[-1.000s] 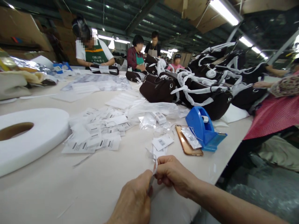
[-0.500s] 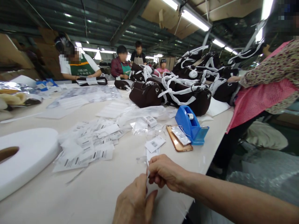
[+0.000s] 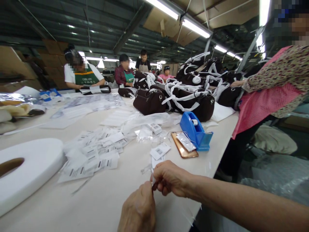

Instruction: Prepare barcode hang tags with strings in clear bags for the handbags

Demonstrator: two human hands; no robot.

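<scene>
well to the left of the left hand, a thick white roll (image 3: pixel 51 164) lies flat. nearer, ahead and to the left of that hand, spreads a pile of printed slips (image 3: pixel 89 158), with a narrow strip (image 3: pixel 82 186) on its near side, slanting away to the right.

the left hand (image 3: pixel 138 207) has its back to the camera and its fingers curled in, closing at the near end of a thin white piece (image 3: pixel 153 176); its thumb is hidden, so how firmly it presses i cannot tell. the piece lies between the two hands, seen almost edge-on, its visible length running away from the left fingertips, past the right ones (much of it is covered, and what it is i cannot make out).

the right hand (image 3: pixel 170 178) comes in from the side, thumb and forefinger pinching the piece just beyond the left hand's grip, the other fingers folded under. that looks like the relation that counts: both hands meet on the piece, neither nearer, the right grip farther along its length.

just beyond the right hand's knuckles lies a barcode card (image 3: pixel 160 151), nearer to this hand than the left, its long axis slanting away to the right. farther ahead and right of the right hand are a gold phone (image 3: pixel 178 149) and, touching it, a blue tape dispenser (image 3: pixel 193 129).
</scene>
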